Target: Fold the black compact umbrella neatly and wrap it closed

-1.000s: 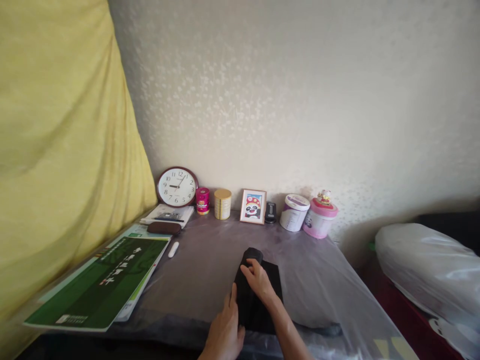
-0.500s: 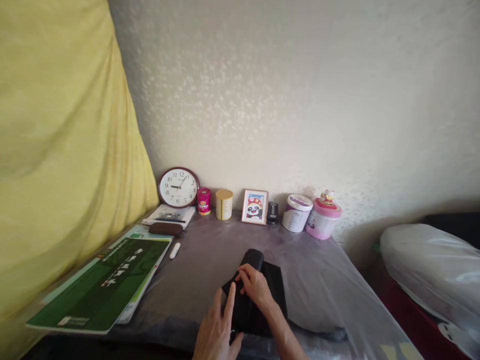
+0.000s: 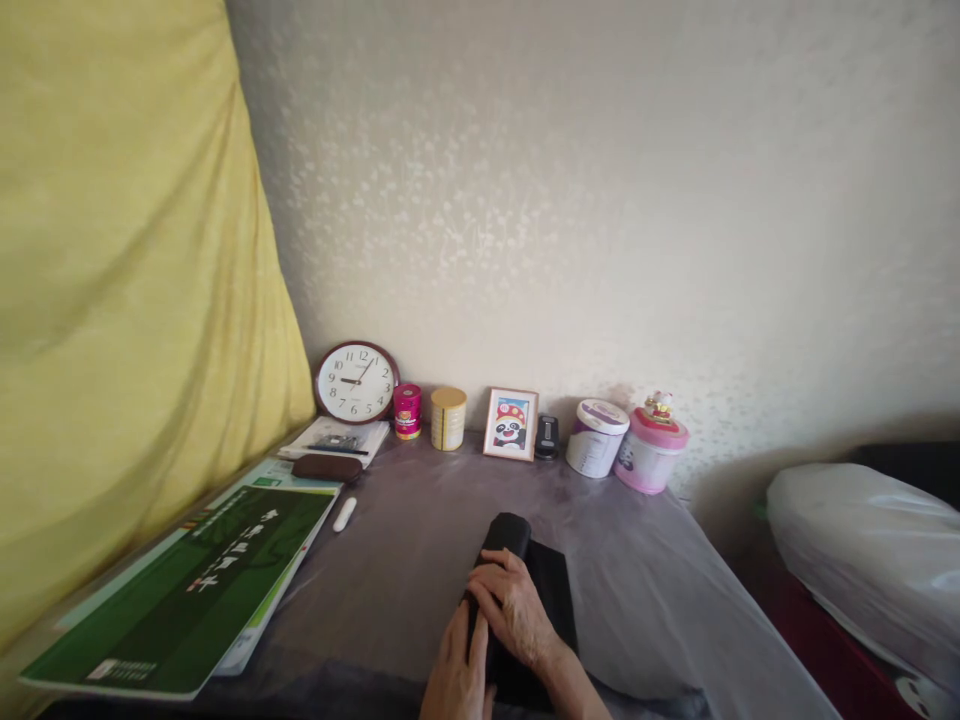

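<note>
Patterned wallpaper (image 3: 570, 190) rises behind a grey-covered table (image 3: 405, 570), where the right hand (image 3: 519, 605) curls its fingers, close together, over a rolled black cloth (image 3: 511, 532); the left hand (image 3: 459, 668) rests fingers against its near left side, grip unclear; beyond stand a framed panda picture (image 3: 510, 425) and round clock (image 3: 355, 384)

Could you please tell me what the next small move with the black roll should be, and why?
Probably ease the black roll slightly to the right with both hands: the left hand and right hand already rest on it, and a flat black part lies spread out along its right side.
</note>
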The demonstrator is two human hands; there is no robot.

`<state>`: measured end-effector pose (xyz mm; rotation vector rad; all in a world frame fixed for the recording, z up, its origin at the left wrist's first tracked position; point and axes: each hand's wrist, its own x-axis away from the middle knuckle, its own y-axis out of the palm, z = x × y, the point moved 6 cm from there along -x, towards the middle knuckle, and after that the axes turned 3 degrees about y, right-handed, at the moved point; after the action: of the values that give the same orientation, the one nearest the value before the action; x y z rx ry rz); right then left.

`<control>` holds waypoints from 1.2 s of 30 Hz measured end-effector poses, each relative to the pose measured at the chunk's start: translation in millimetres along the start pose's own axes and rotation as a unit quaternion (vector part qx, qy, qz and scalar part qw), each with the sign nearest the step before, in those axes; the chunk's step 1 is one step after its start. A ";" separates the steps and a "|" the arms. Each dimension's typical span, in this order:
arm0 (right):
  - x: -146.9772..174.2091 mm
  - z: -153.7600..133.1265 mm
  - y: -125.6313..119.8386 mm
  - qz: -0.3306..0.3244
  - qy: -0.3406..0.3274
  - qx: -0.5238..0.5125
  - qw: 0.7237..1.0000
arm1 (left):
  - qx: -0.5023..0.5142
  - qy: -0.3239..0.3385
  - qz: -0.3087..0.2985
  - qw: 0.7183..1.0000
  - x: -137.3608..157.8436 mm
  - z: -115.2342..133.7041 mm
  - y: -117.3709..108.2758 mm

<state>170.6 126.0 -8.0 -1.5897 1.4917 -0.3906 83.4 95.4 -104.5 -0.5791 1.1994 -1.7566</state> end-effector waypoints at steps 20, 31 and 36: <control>25.0 143.1 -70.9 0.208 0.324 -0.011 0.923 | 0.062 -0.033 -0.047 0.996 9.3 18.4 -38.6; 77.6 119.6 -52.7 0.136 0.388 -0.146 0.900 | 0.076 -0.002 -0.016 0.997 15.7 15.4 -43.1; 73.6 107.5 -55.0 0.130 0.394 -0.133 0.900 | 0.071 0.008 -0.024 0.997 16.3 15.4 -41.4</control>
<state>301.6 93.0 -50.0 -1.4684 2.4326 -0.7596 70.2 78.8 -62.4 -0.5140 1.0682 -1.8718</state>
